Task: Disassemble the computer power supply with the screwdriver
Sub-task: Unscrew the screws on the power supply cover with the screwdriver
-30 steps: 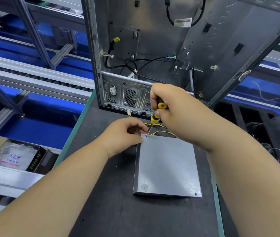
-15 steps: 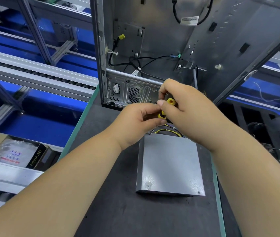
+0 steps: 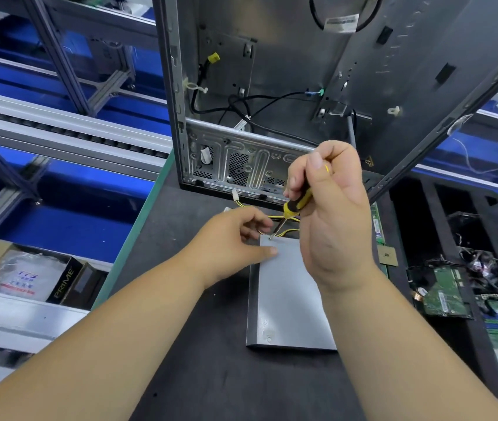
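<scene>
**Screwdriver tip on power supply's far-left corner**

Power supply (image 3: pixel 290 299) is a flat grey sheet-metal box, matte lid, dark left side, lying mid-table on the dark mat (image 3: pixel 199 375); yellow and black wires (image 3: pixel 284 230) exit its far end. My right hand (image 3: pixel 332 214) grips the yellow-black screwdriver (image 3: pixel 293 206), tilted, thin steel tip at the far-left corner. My left hand (image 3: pixel 235 238) rests curled on that corner, thumb flat on the lid. Open bare-metal PC case (image 3: pixel 272 86) stands at the table's far edge

Two bare forearms, no sleeves, hands (image 3: pixel 329 214) ungloved, short nails
</scene>
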`<move>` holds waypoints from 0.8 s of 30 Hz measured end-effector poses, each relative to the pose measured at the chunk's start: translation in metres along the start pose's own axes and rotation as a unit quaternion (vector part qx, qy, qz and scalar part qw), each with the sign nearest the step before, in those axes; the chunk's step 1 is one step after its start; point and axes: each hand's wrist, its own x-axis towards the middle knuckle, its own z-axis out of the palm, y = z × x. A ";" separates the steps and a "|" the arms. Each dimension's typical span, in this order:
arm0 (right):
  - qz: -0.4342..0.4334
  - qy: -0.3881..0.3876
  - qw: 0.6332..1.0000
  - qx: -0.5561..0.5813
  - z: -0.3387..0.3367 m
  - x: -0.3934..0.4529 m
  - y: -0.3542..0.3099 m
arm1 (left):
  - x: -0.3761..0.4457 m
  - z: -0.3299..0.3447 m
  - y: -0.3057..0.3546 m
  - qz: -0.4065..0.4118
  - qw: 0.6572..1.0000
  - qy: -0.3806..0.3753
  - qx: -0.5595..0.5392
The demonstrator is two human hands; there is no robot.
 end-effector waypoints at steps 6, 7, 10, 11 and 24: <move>0.040 -0.029 0.996 0.071 -0.007 0.010 0.001 | -0.007 0.005 -0.014 -0.023 0.996 0.018 -0.085; 0.048 -0.034 0.996 0.073 -0.007 0.011 0.001 | -0.007 0.005 -0.013 -0.021 0.996 0.018 -0.086; 0.048 -0.048 0.996 0.066 -0.005 0.010 0.005 | -0.009 0.004 -0.013 -0.015 0.996 0.019 -0.082; 0.041 -0.052 0.996 0.065 -0.005 0.008 0.006 | -0.010 0.004 -0.012 -0.012 0.996 0.020 -0.081; 0.042 -0.034 0.990 0.131 -0.010 0.014 0.014 | -0.013 0.009 -0.022 0.004 0.997 0.032 -0.072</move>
